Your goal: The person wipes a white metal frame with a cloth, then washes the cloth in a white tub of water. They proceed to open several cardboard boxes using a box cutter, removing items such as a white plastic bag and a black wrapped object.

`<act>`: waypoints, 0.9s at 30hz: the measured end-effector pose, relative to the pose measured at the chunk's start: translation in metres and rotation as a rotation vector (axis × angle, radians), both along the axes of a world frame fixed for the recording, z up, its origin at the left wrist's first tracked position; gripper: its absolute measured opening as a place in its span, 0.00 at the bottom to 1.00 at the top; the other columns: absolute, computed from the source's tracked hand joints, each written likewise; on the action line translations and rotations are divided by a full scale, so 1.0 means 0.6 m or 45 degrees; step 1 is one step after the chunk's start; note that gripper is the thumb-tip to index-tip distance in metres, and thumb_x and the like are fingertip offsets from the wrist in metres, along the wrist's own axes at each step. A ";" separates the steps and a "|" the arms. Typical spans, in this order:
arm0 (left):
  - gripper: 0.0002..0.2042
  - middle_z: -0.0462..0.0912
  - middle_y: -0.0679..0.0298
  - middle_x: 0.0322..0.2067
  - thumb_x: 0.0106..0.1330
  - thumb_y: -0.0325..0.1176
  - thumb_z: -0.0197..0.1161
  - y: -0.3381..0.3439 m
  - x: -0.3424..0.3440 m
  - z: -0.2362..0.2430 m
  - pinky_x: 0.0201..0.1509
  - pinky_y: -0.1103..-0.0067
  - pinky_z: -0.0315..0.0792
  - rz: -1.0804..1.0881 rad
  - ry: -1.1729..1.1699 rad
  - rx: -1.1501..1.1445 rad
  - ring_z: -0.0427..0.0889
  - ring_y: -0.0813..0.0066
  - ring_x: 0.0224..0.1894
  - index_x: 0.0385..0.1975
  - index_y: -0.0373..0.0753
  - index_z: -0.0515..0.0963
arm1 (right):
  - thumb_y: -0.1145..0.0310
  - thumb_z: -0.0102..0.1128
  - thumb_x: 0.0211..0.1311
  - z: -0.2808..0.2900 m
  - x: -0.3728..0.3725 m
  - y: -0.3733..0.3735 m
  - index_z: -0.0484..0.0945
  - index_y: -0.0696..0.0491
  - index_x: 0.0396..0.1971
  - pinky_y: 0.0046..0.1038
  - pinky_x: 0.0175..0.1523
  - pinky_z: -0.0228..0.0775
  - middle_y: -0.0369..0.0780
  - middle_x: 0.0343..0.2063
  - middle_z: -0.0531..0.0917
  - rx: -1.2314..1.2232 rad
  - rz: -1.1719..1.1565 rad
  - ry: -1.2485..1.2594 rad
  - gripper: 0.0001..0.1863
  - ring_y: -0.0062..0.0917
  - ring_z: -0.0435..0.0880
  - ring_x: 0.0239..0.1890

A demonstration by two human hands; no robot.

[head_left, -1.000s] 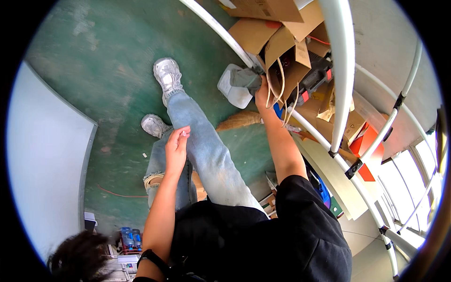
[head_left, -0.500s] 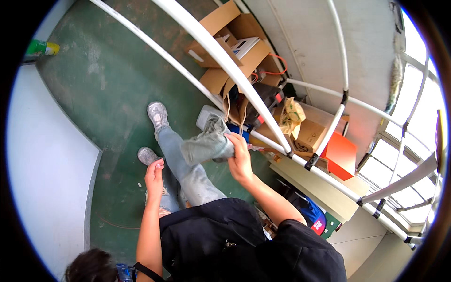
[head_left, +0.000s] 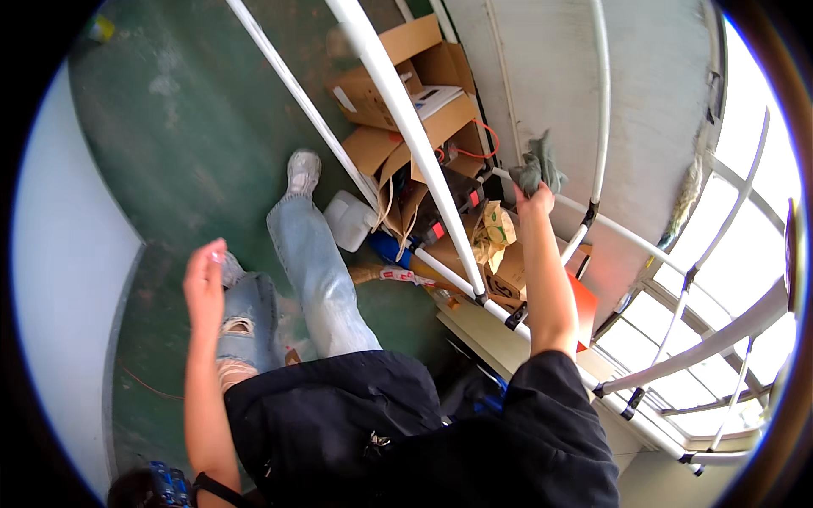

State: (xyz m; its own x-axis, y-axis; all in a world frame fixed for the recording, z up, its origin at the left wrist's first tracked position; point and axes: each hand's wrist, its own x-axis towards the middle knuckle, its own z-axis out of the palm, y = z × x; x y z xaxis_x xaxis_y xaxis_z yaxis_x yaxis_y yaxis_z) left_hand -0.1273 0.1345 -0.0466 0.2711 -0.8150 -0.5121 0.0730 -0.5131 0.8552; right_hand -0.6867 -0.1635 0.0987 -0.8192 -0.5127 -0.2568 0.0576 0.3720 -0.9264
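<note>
A crumpled grey-green cloth (head_left: 542,163) is bunched in my right hand (head_left: 535,201), whose fingers are closed around it. That arm reaches out to the far right, over the boxes. The cloth is in front of the pale wall, close to a white pipe (head_left: 572,205) of the frame; whether it touches the pipe I cannot tell. My left hand (head_left: 203,286) hangs over the floor at the left, beside my left shoe. Its fingers are curled together near the thumb, and what they hold, if anything, is hidden.
Long white pipes (head_left: 398,110) with black-taped joints slant across the view. Behind them are an open cardboard box (head_left: 373,93), a crumpled yellow-brown paper bag (head_left: 493,235) and an orange box (head_left: 584,306). A translucent plastic jug (head_left: 349,220) stands on the green floor. A white panel (head_left: 76,254) borders the left.
My right hand has carried the cloth from over my legs out to the right and farther away, past the pipes. My left hand has shifted left and slightly up. My legs have stepped apart.
</note>
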 end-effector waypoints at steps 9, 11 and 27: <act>0.20 0.74 0.54 0.57 0.75 0.35 0.41 -0.329 -0.010 0.064 0.67 0.70 0.62 0.200 -0.185 -0.404 0.71 0.66 0.61 0.56 0.27 0.71 | 0.73 0.52 0.63 -0.152 -0.232 -0.131 0.55 0.49 0.61 0.53 0.46 0.80 0.53 0.59 0.66 0.252 -0.407 0.546 0.27 0.49 0.77 0.52; 0.21 0.72 0.50 0.59 0.75 0.34 0.40 -0.354 -0.028 0.055 0.68 0.68 0.61 0.266 -0.155 -0.427 0.70 0.61 0.63 0.58 0.25 0.69 | 0.72 0.52 0.64 -0.177 -0.249 -0.160 0.56 0.49 0.60 0.50 0.48 0.79 0.54 0.58 0.67 0.507 -0.507 0.797 0.26 0.50 0.76 0.52; 0.11 0.77 0.56 0.50 0.70 0.22 0.47 -0.364 -0.217 -0.017 0.59 0.76 0.66 -0.362 -0.026 0.163 0.75 0.67 0.53 0.43 0.33 0.78 | 0.73 0.51 0.58 -0.419 -0.401 -0.254 0.73 0.49 0.53 0.38 0.35 0.82 0.41 0.44 0.81 1.308 0.706 0.490 0.21 0.33 0.83 0.43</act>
